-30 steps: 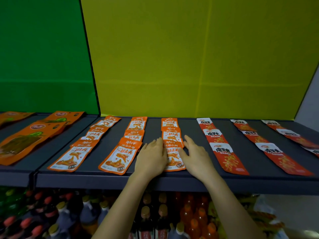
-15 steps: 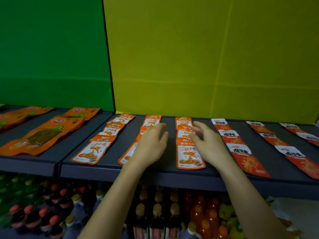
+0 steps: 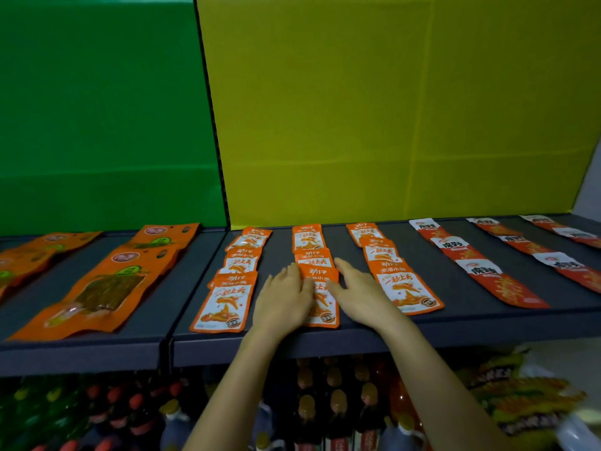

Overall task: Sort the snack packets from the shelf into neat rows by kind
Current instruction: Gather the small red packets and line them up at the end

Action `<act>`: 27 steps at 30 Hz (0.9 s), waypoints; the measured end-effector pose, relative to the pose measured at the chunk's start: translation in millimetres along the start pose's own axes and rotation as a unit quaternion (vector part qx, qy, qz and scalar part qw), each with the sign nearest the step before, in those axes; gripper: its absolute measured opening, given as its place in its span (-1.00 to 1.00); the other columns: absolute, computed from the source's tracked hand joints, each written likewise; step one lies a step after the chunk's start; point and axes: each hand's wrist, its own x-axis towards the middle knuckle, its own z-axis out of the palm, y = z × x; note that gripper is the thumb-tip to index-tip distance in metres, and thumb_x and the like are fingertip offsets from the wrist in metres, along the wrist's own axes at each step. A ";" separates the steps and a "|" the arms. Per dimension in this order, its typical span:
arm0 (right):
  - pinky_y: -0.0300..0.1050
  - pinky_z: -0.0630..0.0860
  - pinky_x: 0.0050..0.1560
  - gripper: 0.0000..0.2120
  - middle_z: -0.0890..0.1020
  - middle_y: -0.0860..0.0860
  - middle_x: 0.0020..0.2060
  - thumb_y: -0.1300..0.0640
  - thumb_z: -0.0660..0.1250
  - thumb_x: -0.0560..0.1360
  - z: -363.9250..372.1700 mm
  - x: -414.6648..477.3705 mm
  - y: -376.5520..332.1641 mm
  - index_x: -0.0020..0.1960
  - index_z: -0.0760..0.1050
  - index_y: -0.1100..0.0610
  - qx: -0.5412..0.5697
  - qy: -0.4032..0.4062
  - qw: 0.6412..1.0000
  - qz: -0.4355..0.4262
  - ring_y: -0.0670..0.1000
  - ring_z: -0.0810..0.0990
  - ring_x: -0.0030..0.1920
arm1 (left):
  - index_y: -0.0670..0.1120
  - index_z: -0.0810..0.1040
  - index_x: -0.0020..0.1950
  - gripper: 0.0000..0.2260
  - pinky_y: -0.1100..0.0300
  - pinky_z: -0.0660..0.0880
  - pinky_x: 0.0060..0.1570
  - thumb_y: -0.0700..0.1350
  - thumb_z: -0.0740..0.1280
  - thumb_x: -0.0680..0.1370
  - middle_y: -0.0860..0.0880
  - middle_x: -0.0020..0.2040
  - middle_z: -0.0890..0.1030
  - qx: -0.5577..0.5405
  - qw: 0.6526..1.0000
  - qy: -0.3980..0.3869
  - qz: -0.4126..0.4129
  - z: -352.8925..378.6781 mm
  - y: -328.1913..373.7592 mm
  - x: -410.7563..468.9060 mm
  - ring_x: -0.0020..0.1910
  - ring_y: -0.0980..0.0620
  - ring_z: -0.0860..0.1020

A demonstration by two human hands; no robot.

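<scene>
Three rows of small orange-and-white snack packets lie on the dark shelf [image 3: 422,327]. My left hand [image 3: 284,297] and my right hand [image 3: 359,294] lie flat with straight fingers on either side of the front packet of the middle row [image 3: 320,301], touching its edges. The left orange row [image 3: 227,301] and the right orange row [image 3: 405,288] lie untouched beside them. Further right run rows of red-and-white packets [image 3: 494,281].
Large orange pouches [image 3: 104,288] lie on the shelf section to the left, under a green back panel; a yellow panel backs the middle. Bottles [image 3: 335,411] with orange and red caps stand on the shelf below, and yellow bags [image 3: 527,395] sit at lower right.
Both hands left the right orange row, passed over the shelf and settled either side of the middle row's front packet. The view shifted to the left.
</scene>
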 end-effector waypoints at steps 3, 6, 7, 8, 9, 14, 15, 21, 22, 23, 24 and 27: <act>-0.03 0.45 0.21 -0.59 0.49 -0.01 0.31 0.03 0.13 0.60 2.6 0.8 -0.2 0.43 0.22 0.00 -0.017 0.003 1.000 -0.002 0.04 0.49 0.26 | -0.18 0.09 0.51 -0.52 0.12 -0.04 0.48 0.00 -0.01 0.64 -0.10 0.52 0.20 -0.014 1.000 -0.022 0.009 -2.1 -1.5 -3.6 0.50 -0.01 0.14; -0.03 0.42 0.27 -0.52 0.41 0.01 0.38 0.02 0.11 0.61 3.0 1.5 0.0 0.50 0.11 0.01 -0.032 0.004 0.999 0.008 0.03 0.44 0.32 | -0.15 0.12 0.50 -0.52 0.13 -0.06 0.47 0.04 0.00 0.63 -0.08 0.53 0.17 -0.025 0.999 -0.038 0.019 -5.8 0.5 -8.2 0.52 -0.01 0.09; -0.03 0.40 0.29 -0.49 0.37 0.01 0.42 0.02 0.10 0.61 3.0 1.9 0.1 0.52 0.07 0.01 -0.037 0.004 0.999 0.013 0.04 0.41 0.35 | -0.14 0.11 0.50 -0.52 0.13 -0.06 0.47 0.05 0.00 0.63 -0.08 0.54 0.15 -0.027 0.998 -0.045 0.017 -6.7 1.6 -9.4 0.53 -0.01 0.06; -0.02 0.38 0.31 -0.47 0.33 0.02 0.44 0.01 0.10 0.61 3.2 2.5 0.5 0.53 0.03 0.01 -0.040 0.005 0.999 0.016 0.05 0.38 0.38 | -0.13 0.10 0.51 -0.51 0.12 -0.07 0.47 0.06 0.00 0.63 -0.08 0.54 0.12 -0.030 0.998 -0.050 0.013 -7.8 2.8 -10.5 0.53 -0.02 0.04; -0.01 0.36 0.33 -0.45 0.31 0.03 0.45 0.00 0.10 0.60 3.6 3.3 0.8 0.53 0.00 0.02 -0.042 0.006 0.999 0.018 0.06 0.35 0.40 | -0.13 0.10 0.51 -0.51 0.12 -0.08 0.47 0.06 0.00 0.63 -0.08 0.54 0.11 -0.030 0.998 -0.049 0.011 -7.6 2.3 -10.0 0.53 -0.01 0.03; 0.02 0.35 0.35 -0.40 0.31 0.05 0.46 -0.01 0.12 0.59 7.0 3.5 2.0 0.54 -0.05 0.09 -0.034 0.037 0.998 0.028 0.07 0.33 0.42 | -0.17 0.36 0.29 -0.64 0.10 0.06 0.45 0.02 0.05 0.62 -0.11 0.42 0.37 -0.042 0.999 0.006 -0.009 -1.1 -7.0 -6.8 0.44 -0.03 0.26; 0.01 0.35 0.33 -0.40 0.33 0.05 0.44 -0.01 0.12 0.60 7.3 1.8 2.4 0.54 -0.04 0.10 -0.027 0.045 0.998 0.031 0.06 0.33 0.41 | -0.17 0.39 0.23 -0.67 0.09 0.09 0.43 0.01 0.06 0.61 -0.11 0.38 0.41 -0.040 0.999 0.012 -0.012 -0.8 -7.1 -7.2 0.41 -0.04 0.29; -0.02 0.36 0.29 -0.45 0.45 -0.01 0.37 0.02 0.06 0.62 5.0 -11.5 5.5 0.54 -0.05 0.07 -0.047 0.059 0.997 0.017 0.03 0.39 0.36 | -0.16 0.41 0.30 -0.62 0.08 0.05 0.47 0.01 0.02 0.63 -0.14 0.45 0.32 -0.001 1.000 0.006 -0.007 0.7 -6.6 -12.8 0.46 -0.06 0.22; -0.01 0.36 0.27 -0.45 0.45 -0.01 0.37 0.02 0.06 0.62 4.8 -12.3 5.5 0.54 -0.06 0.06 -0.057 0.054 0.997 0.016 0.03 0.39 0.36 | -0.16 0.43 0.25 -0.63 0.06 0.09 0.48 0.02 0.02 0.62 -0.15 0.42 0.35 0.001 1.000 0.008 -0.006 1.8 -7.5 -13.3 0.45 -0.07 0.25; -0.01 0.38 0.25 -0.45 0.44 -0.01 0.37 0.01 0.05 0.62 4.6 -12.7 5.3 0.54 -0.06 0.05 -0.067 0.051 0.996 0.015 0.03 0.40 0.36 | -0.16 0.45 0.19 -0.64 0.04 0.12 0.46 0.02 0.02 0.62 -0.16 0.39 0.39 0.001 1.000 0.010 -0.008 2.7 -7.9 -13.7 0.42 -0.08 0.28; -0.01 0.38 0.24 -0.45 0.43 -0.02 0.38 0.00 0.05 0.62 4.6 -12.7 5.2 0.54 -0.07 0.04 -0.075 0.047 0.996 0.014 0.03 0.40 0.36 | -0.17 0.45 0.15 -0.65 0.03 0.15 0.44 0.03 0.02 0.62 -0.16 0.36 0.42 -0.001 1.000 0.011 -0.011 3.1 -7.7 -14.0 0.40 -0.08 0.30; -0.02 0.40 0.23 -0.44 0.40 -0.03 0.40 -0.02 0.04 0.62 4.8 -12.8 4.9 0.54 -0.09 0.03 -0.093 0.043 0.995 0.010 0.03 0.39 0.36 | -0.16 0.45 0.17 -0.64 0.03 0.18 0.43 0.05 0.03 0.62 -0.14 0.38 0.40 0.003 1.000 0.012 -0.015 1.5 -4.7 -15.5 0.40 -0.07 0.30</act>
